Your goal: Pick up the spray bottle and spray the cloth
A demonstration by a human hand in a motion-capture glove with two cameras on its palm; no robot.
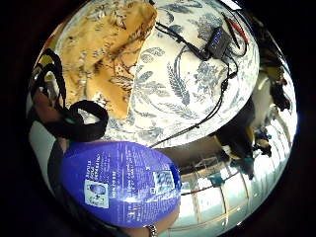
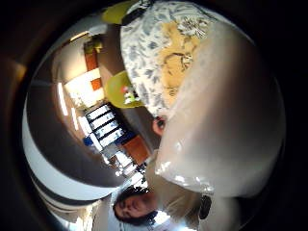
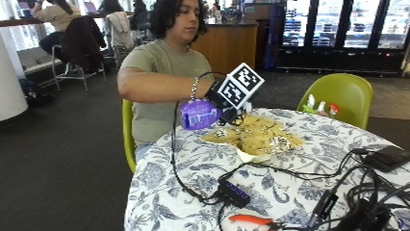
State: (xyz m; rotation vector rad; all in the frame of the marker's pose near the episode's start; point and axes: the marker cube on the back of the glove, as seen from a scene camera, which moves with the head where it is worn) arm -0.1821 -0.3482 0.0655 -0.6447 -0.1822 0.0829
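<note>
Item: spray bottle [image 3: 200, 114], purple label, held off the table [image 3: 192, 168] in the gloved right hand [image 3: 221, 98]; fingers curled round its body. Nozzle hidden behind the hand in the outside view; trigger contact cannot be told. Label print [image 1: 123, 182] too small to read.
Item: cloth [image 3: 256, 134], yellow patterned, rumpled on the table just below and beyond the fingers, not touching the bottle; one corner reaches near the table's rim on the person's side.
Item: round table, blue-and-white floral covering; open patterned surface lies beyond the cloth.
Surroundings: green chair [image 3: 339, 94] behind the table, dark floor, glass-door coolers at the back wall.
</note>
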